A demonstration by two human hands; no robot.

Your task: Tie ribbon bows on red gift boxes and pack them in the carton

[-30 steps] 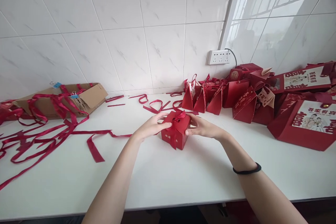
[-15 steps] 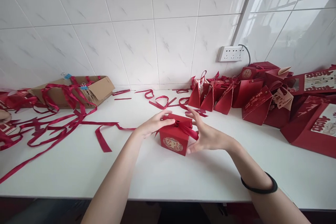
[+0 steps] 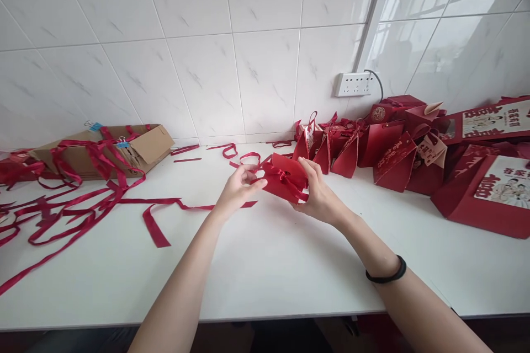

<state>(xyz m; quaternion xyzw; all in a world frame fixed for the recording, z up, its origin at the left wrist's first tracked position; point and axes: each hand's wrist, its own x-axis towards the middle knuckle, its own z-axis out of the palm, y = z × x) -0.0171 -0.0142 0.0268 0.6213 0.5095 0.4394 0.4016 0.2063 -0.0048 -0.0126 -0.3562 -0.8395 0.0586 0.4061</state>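
A small red gift box (image 3: 275, 187) with a red ribbon bow (image 3: 285, 177) on its top is tilted, so its top faces me and its gold-printed front is out of sight. My right hand (image 3: 317, 190) grips the right side, fingers over the far edge and thumb low in front. At the left side, my left hand (image 3: 242, 187) has its thumb and curled fingers closed on the box's edge or a ribbon end there; which of these it pinches I cannot tell. The box's underside is hidden.
Long red ribbons (image 3: 155, 226) sprawl over the white table (image 3: 248, 270) on the left, some draped across an open cardboard box (image 3: 153, 146) with clips. Several red gift boxes (image 3: 393, 162) crowd the right side. A white power strip (image 3: 354, 84) is on the tiled wall.
The gift box has been tipped back and moved slightly away from me, its printed front turning out of view. Both hands have closed in on its sides. The view has shifted a little right.
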